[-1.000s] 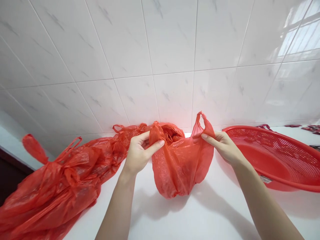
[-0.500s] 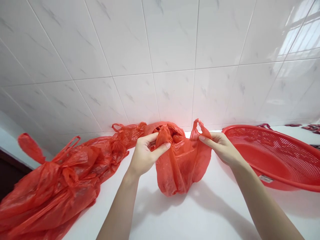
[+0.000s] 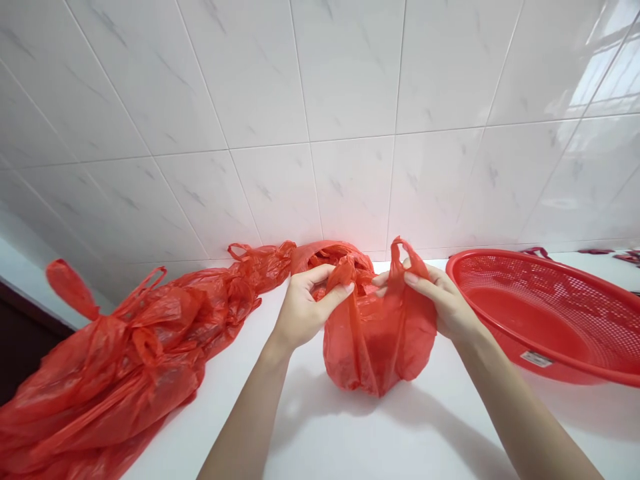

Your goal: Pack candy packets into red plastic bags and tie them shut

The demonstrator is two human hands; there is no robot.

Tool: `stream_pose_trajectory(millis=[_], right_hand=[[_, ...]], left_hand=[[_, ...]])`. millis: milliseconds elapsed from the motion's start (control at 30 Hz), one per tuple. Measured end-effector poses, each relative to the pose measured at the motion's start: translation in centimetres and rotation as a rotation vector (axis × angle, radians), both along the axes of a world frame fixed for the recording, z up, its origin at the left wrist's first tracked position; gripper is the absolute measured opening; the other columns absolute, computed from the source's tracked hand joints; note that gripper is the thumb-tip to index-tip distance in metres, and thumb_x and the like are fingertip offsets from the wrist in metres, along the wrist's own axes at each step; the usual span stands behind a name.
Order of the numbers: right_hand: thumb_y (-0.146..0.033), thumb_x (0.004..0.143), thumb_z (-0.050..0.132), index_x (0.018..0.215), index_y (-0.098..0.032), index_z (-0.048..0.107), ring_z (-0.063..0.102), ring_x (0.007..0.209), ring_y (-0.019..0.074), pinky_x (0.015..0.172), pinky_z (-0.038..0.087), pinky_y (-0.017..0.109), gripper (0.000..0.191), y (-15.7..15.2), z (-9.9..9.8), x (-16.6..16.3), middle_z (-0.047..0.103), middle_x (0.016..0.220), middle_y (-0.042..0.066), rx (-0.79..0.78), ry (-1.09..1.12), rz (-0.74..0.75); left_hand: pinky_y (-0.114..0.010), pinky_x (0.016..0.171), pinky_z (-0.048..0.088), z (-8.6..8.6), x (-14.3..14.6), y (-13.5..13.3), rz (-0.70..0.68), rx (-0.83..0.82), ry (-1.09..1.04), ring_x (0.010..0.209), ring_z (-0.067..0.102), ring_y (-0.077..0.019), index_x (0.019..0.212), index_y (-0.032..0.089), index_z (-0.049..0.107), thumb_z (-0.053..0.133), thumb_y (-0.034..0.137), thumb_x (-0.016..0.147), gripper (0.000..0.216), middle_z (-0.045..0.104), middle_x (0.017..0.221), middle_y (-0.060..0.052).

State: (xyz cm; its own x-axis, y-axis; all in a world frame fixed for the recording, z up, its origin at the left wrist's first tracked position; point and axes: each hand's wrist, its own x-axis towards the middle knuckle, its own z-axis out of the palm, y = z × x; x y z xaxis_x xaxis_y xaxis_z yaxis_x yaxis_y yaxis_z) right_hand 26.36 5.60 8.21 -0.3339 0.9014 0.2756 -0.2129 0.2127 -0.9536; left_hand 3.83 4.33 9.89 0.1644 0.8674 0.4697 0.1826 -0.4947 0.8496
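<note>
Red bag — between both hands

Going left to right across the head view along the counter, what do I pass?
Heap of red plastic bags → left hand → red plastic bag pinched by both hands → right hand → red perforated basket.

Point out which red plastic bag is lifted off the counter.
The small red bag, pinched by left hand and right hand; the heaped bags lie flat.
</note>
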Motion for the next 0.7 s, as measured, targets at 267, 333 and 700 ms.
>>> stream_pose_trajectory(millis=[267,333,700], right_hand=[[-0.047,0.082,0.076,0.077,-0.024,0.056,0.049,0.052,0.0124,0.06,0.044,0.031,0.03,0.0,-0.6,-1.2,0.066,0.07,-0.001,-0.016,0.079,-0.041],[-0.045,0.083,0.076,0.076,-0.023,0.051,0.046,0.051,0.0106,0.058,0.04,0.029,0.034,0.0,-0.9,-1.6,0.063,0.066,-0.003,0.001,0.075,-0.019],[-0.051,0.082,0.076,0.077,-0.023,0.051,0.05,0.055,0.0114,0.056,0.042,0.026,0.038,-1.4,-0.4,-2.7,0.06,0.066,-0.003,0.061,-0.083,-0.015]], left_hand=[[-0.031,0.08,0.055,-0.1,0.6,0.2,-0.025,-0.03,-0.083,0.085,0.067,-0.02,0.086,0.018,0.073,0.073,0.031,0.08,0.015,0.073,0.087,-0.005],[-0.031,0.082,0.055,-0.2,0.9,0.2,-0.059,-0.025,-0.096,0.085,0.068,-0.0194,0.087,0.018,0.072,0.072,0.029,0.082,0.012,0.073,0.086,-0.004],[-0.03,0.079,0.056,-0.2,1.6,-0.5,-0.136,-0.085,-0.183,0.081,0.066,-0.017,0.083,0.02,0.063,0.079,0.028,0.075,0.02,0.067,0.082,-0.001]])
